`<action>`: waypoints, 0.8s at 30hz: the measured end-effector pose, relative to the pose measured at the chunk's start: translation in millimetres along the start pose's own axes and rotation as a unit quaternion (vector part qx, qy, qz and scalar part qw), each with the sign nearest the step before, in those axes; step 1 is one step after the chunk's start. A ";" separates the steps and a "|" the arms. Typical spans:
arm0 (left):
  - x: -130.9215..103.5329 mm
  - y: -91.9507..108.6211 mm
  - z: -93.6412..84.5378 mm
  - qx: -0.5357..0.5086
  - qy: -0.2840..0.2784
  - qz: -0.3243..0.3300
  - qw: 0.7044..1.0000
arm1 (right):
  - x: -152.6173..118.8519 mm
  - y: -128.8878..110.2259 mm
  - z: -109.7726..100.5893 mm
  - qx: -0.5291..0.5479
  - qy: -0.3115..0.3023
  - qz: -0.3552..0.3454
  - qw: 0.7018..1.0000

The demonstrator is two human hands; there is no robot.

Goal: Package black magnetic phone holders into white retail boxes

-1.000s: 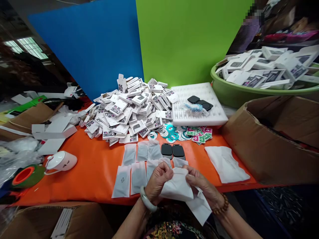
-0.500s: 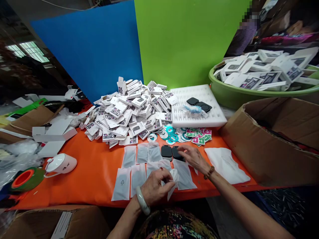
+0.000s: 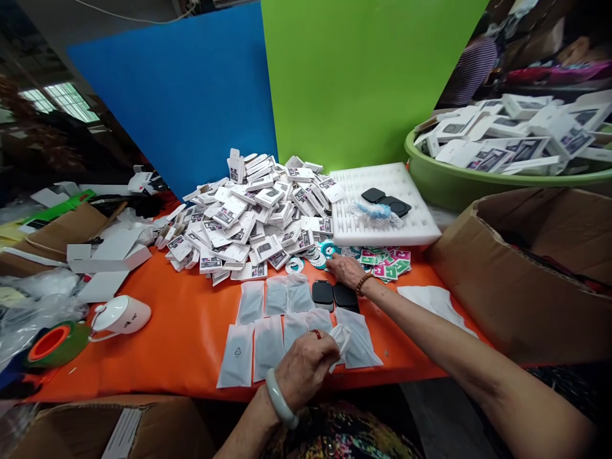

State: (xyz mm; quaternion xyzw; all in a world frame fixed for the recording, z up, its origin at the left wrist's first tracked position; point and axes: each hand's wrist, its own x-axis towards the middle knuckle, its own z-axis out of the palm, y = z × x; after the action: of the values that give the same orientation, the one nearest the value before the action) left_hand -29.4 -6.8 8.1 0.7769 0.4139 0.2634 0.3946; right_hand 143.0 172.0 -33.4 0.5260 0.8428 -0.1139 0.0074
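Observation:
My left hand (image 3: 306, 366), with a pale bangle on its wrist, is closed on a crumpled frosted plastic bag (image 3: 342, 338) near the table's front edge. My right hand (image 3: 348, 270) reaches forward over a spread of round teal-and-white discs (image 3: 315, 257). Its fingers are apart and its fingertips lie at a teal ring; nothing shows in its grasp. Just below it, two black square folding devices (image 3: 322, 293) sit side by side. Several filled frosted bags (image 3: 235, 356) lie flat in two rows, partly behind my left hand.
Behind is a heap of small white boxes (image 3: 229, 210). A white foam tray (image 3: 415, 220) bears black devices; pink and green cards (image 3: 389, 262) lie below it. At right stand a green tub (image 3: 454, 182) and a cardboard box (image 3: 507, 299). A white teapot (image 3: 127, 315) stands left.
My right hand has moved forward from beside the black devices to the round discs, uncovering the right-hand device. My left hand still grips the frosted bag in about the same place.

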 end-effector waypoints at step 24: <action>-7.6 -29.6 -13.2 0.005 0.036 -0.047 0.998 | -5.7 -30.4 -6.6 0.091 -0.153 0.004 0.984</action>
State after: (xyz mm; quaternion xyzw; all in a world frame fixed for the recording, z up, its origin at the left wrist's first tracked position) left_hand -55.9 2.2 -9.9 0.7487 0.4654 0.2701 0.3872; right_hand 119.2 155.4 -20.6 0.5043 0.8157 -0.2690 0.0891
